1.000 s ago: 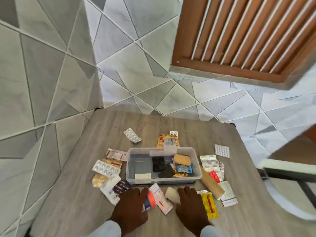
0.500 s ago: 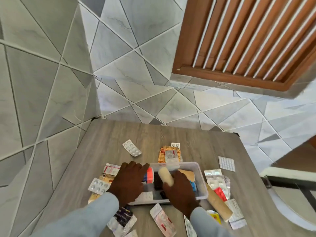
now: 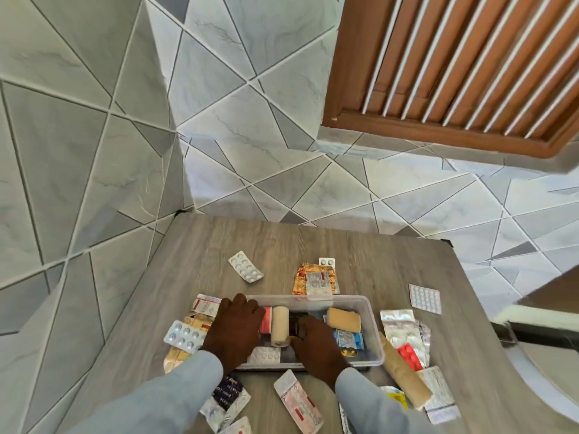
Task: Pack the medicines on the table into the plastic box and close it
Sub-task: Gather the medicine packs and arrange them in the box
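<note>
Grey geometric tiles are seen behind a wood-grain table (image 3: 313, 242), on which a clear plastic box (image 3: 372, 327) is placed, lid off. Inside it, a beige bandage roll (image 3: 279, 325) is laid between both hands, with a tan pad (image 3: 344, 320) and a blue packet (image 3: 349, 338) to the right. The left hand (image 3: 233, 328) is spread palm-down over the box's left end; whether anything is gripped cannot be told. The right hand (image 3: 315, 343) is rested loosely open beside the roll. Blister strips (image 3: 245, 266) are scattered around the box.
</note>
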A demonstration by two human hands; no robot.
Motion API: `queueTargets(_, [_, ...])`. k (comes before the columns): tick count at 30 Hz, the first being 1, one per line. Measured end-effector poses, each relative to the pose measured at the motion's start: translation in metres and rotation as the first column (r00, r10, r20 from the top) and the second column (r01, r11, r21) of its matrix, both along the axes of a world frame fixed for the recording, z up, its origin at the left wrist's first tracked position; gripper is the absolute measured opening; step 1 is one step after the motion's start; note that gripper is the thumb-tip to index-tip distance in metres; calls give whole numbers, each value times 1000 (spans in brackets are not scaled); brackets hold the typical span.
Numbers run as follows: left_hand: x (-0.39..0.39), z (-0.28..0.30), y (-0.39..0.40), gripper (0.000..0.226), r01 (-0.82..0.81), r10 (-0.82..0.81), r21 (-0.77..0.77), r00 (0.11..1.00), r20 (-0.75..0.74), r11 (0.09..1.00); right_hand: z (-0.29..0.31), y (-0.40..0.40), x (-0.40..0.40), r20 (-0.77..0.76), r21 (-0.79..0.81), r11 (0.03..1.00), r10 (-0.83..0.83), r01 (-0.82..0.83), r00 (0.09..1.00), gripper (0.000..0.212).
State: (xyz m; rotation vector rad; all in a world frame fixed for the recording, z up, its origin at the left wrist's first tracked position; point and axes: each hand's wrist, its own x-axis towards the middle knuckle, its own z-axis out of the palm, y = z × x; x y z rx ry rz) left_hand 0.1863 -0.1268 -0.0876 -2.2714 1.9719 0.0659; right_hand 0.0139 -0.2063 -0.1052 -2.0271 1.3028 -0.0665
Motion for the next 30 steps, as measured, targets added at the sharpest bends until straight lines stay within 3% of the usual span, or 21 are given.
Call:
queueTargets(2, [-1,-1,5,33,46,-46,-51,999,-6,998,7,7,-11,77,-27,997,-75,77,994,33])
queueTargets(7, [-34,15,1,20,168,-196,-245,976,-94,955,22,23,-70,330,-183,908,-304,377,894,17])
queueTargets(9, [-62,27,-5,24,215,-286,-296,932,-223,931,28,25,-105,335,-230,847,-393,479,856,15])
queueTargets(12, [-106,38,-10,32,263,-345,-243,843,-413,934,23,20,-156,226,-280,789,-500,548,836,18])
queueTargets(17, [-155,25,-19,48,235,-338,-280,846,-412,931,2,-3,-204,-75,-251,871,-452,422,889,43])
queueTargets(21, [-172,22,-34,36,131,-221,-218,859,-463,967,-11,-21,-209,-320,-229,943,-306,240,897,48])
queueTargets(26, [-192,17,-37,41,2,-88,-165,855,-511,986,-23,-40,-217,-259,-137,977,-196,165,946,53])
queueTargets(30, [-190,23,-27,29,-80,-26,-163,825,-565,983,-3,-58,-239,-142,-253,942,-263,222,954,30])
